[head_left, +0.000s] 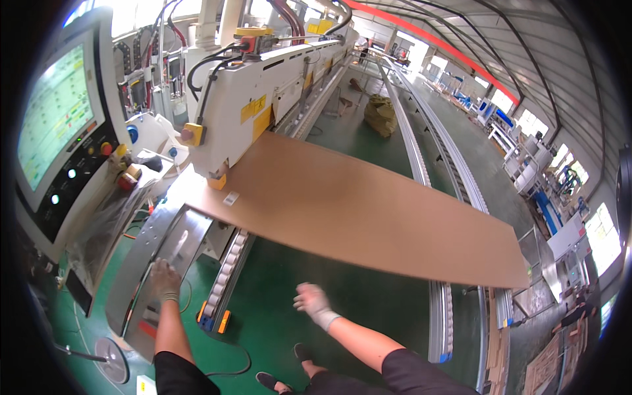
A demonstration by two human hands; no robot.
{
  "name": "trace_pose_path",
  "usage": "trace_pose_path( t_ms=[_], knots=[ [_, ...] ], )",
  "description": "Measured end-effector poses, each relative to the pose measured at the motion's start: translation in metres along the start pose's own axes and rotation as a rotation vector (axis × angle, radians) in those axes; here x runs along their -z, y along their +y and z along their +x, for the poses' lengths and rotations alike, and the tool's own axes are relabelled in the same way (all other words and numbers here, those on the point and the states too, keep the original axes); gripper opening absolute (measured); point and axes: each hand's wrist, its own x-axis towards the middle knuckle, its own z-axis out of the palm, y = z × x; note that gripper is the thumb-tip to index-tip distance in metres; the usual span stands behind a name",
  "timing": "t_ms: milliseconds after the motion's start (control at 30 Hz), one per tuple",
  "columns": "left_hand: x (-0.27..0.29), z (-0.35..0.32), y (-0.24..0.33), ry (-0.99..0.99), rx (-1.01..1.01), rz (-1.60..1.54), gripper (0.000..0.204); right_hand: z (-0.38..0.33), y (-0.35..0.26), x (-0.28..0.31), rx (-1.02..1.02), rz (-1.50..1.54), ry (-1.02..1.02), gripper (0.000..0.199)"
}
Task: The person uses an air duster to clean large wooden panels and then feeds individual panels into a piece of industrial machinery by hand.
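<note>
A long brown panel (pixel 368 204) lies flat across the machine's infeed and the roller rails, its left end at the white housing of a long machine (pixel 230 108). A small white label (pixel 231 198) sits near that end. My left hand (pixel 165 280), in a pale glove, is at the metal infeed table (pixel 141 289), fingers stretched out and holding nothing. Whether it presses on the metal is hard to tell. My right hand (pixel 312 304), gloved too, hangs in the air on the near side of the panel, apart from it, fingers loosely spread and holding nothing.
A control screen (pixel 56 118) with buttons stands at the left. Roller rails (pixel 227 270) with an orange-and-blue end cap run below the panel; more rails (pixel 440 322) lie right. A greenish sack (pixel 380 115) stands beyond. A round base (pixel 112 361) and cable are on the floor.
</note>
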Motion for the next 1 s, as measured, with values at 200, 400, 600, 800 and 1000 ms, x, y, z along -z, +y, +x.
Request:
trace_pose_path(
  t_ms=[200, 400, 600, 800, 1000],
  knots=[
    [0.028, -0.145, -0.04, -0.124, -0.01, -0.41, 0.053, -0.143, 0.099, -0.161, 0.485, -1.619, -1.075, 0.029],
    [0.16, -0.469, -0.108, -0.084, 0.527, -1.415, 0.039, -0.16, 0.174, -0.085, -0.389, -1.352, -1.04, 0.037],
    [0.197, -0.818, -0.106, 1.239, 1.265, -1.757, 0.05, -0.123, 0.252, -0.069, -0.393, -1.201, -0.946, 0.036],
    [0.041, -1.066, 0.016, 1.247, 1.976, -1.019, 0.039, -0.239, 0.367, -0.231, 0.163, -1.288, -1.683, 0.033],
    [-0.117, -1.145, 0.169, -0.525, 1.477, -0.979, 0.045, -0.391, 0.448, -0.267, -0.499, -1.007, -1.485, 0.032]
  ],
)
